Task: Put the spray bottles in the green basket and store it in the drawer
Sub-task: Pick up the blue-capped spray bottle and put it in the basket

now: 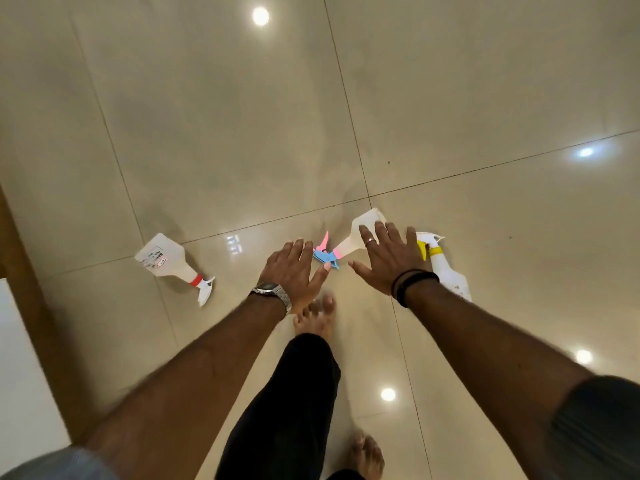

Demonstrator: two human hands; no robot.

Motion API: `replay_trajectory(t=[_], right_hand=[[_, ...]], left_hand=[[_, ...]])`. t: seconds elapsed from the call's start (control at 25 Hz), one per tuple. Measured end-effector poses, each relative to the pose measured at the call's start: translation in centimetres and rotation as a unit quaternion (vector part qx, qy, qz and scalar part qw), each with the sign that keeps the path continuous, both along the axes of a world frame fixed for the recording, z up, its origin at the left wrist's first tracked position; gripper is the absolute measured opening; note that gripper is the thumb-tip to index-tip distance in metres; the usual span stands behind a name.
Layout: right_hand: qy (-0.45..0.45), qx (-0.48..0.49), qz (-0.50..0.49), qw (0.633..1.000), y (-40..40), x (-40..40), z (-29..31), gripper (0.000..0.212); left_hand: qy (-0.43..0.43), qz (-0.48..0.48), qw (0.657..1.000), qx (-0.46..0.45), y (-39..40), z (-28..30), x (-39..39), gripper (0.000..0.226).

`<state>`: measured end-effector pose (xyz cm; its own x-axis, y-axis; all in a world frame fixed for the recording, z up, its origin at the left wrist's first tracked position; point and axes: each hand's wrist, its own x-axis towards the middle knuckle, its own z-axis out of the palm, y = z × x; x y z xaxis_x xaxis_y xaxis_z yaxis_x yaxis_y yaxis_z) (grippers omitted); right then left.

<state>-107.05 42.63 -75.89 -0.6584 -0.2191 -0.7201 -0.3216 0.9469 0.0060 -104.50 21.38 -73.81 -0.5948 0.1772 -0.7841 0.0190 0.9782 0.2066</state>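
Three spray bottles (166, 263) lying flat on floor (207, 133), nozzles pointing differently, hands empty

Open floor (242, 133) around three scattered bottles (166, 261)

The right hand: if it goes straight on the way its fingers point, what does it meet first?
Probably the bottle with the pink and blue sprayer, lying under the right hand; the height above it is unclear.
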Motion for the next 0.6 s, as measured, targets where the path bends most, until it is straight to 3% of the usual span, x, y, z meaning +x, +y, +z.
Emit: replay_trajectory(t=[0.32,0.48,0.6], right_hand=[[-0.033,0.045,0.054,0.997,-1.0,-2.8,-9.8,0.095],[-0.051,0.019,-0.026,0.998,-0.9,-2.1,-10.9,0.092],[-0.092,-0.022,-0.135,0.986,-1.1,-0.2,-8.6,0.092]], left_hand=[[-0.020,-0.013,1.000,0.008,1.0,-6.8,2.3,0.070],[-0.026,-0.003,1.000,0.010,1.3,-7.1,3.3,0.069],[-0.032,-0.005,0.999,-0.008,1.2,-5.2,3.8,0.071]])
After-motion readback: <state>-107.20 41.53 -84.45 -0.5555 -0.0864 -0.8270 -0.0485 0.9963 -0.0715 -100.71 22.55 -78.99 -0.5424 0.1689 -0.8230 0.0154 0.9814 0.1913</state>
